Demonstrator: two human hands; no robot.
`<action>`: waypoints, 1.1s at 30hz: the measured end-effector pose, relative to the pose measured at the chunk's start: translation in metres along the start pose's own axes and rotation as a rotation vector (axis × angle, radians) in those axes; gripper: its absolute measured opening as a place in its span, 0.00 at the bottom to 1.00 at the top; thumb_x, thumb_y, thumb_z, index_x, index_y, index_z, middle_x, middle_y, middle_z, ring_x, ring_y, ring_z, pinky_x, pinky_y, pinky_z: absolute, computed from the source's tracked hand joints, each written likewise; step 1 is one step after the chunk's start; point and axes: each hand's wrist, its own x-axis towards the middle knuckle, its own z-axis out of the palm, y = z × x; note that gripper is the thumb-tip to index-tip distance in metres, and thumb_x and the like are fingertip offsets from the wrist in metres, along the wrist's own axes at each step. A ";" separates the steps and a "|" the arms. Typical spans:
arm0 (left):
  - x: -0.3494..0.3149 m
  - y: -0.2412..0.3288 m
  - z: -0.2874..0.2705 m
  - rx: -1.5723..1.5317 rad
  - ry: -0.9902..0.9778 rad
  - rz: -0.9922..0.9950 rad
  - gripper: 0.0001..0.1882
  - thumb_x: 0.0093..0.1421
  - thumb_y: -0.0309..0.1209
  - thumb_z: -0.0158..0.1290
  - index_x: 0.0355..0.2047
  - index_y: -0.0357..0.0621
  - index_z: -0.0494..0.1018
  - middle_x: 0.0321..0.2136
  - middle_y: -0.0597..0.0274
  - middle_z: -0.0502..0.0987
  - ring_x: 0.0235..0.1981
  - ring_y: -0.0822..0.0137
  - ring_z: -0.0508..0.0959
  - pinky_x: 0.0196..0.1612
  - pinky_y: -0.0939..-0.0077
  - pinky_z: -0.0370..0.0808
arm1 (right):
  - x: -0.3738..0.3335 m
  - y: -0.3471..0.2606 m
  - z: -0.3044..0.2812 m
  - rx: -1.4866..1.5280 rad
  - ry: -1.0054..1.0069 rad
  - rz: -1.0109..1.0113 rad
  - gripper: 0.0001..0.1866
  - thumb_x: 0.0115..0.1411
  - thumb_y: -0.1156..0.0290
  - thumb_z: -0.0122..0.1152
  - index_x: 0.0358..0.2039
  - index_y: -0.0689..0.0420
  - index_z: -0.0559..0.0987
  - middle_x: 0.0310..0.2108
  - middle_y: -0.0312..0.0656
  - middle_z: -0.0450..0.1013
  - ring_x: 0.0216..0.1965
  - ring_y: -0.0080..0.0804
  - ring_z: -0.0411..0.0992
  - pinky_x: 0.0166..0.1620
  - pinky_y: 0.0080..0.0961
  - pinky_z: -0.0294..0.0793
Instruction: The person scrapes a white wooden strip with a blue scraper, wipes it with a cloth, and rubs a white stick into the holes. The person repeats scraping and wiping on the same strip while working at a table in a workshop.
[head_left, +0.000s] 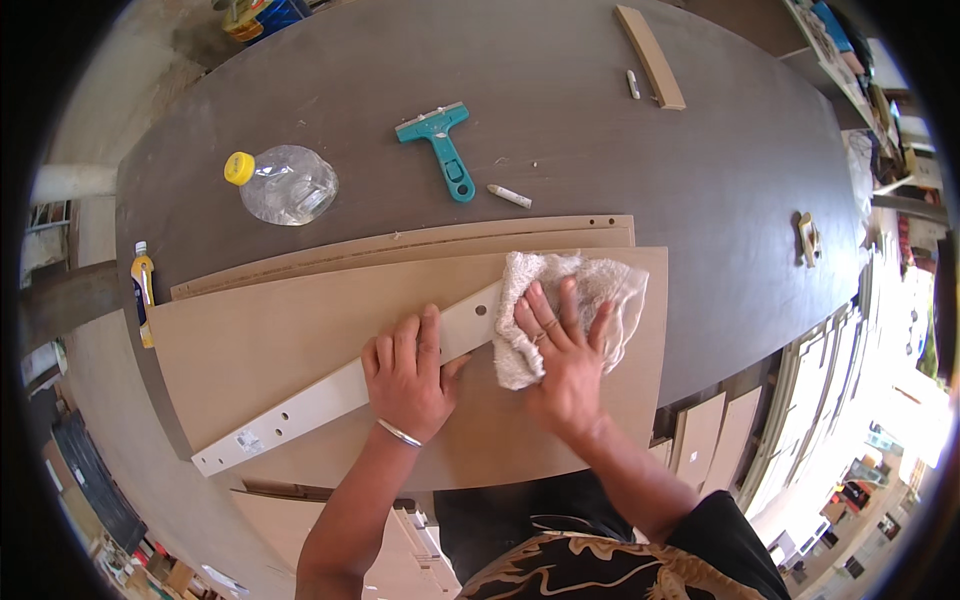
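A narrow pale board strip [330,394] with round holes lies slantwise across a wide light-brown panel [280,340]. My left hand [408,375] is closed on the strip near its middle, fingers over the far edge and thumb on the near side. On a bunched white terry cloth [518,365] at the strip's right end, my right hand [565,365] lies open and flat, fingers spread, pressing down. The cloth hides that end of the strip. A small sticker [248,440] shows near the strip's left end.
Beyond the panels on the dark table [560,100] are a clear bottle with a yellow cap [290,186], a teal scraper [445,150], a whitish crayon-like stick [510,196] and a wood strip [650,58]. A yellow-and-dark tube [143,290] lies at left, a small brownish item [808,240] at right.
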 end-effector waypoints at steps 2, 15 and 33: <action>0.000 -0.002 0.000 0.007 0.018 0.016 0.33 0.69 0.48 0.54 0.65 0.35 0.72 0.53 0.50 0.74 0.52 0.49 0.74 0.56 0.48 0.67 | -0.005 0.002 0.006 -0.335 -0.111 -0.295 0.37 0.58 0.60 0.65 0.70 0.47 0.75 0.76 0.35 0.63 0.80 0.46 0.51 0.77 0.70 0.28; -0.002 0.000 0.002 0.031 -0.013 -0.007 0.34 0.70 0.51 0.52 0.65 0.36 0.73 0.52 0.51 0.74 0.51 0.49 0.74 0.56 0.48 0.67 | -0.001 0.001 0.002 -0.152 -0.148 -0.187 0.35 0.60 0.66 0.60 0.70 0.47 0.75 0.76 0.35 0.64 0.81 0.50 0.46 0.76 0.71 0.23; 0.001 0.002 0.002 0.008 0.068 0.001 0.32 0.67 0.47 0.57 0.63 0.36 0.74 0.50 0.51 0.75 0.49 0.49 0.75 0.53 0.49 0.68 | 0.012 0.006 -0.011 -0.182 -0.161 -0.222 0.36 0.56 0.67 0.65 0.68 0.44 0.78 0.76 0.33 0.64 0.81 0.47 0.49 0.76 0.71 0.24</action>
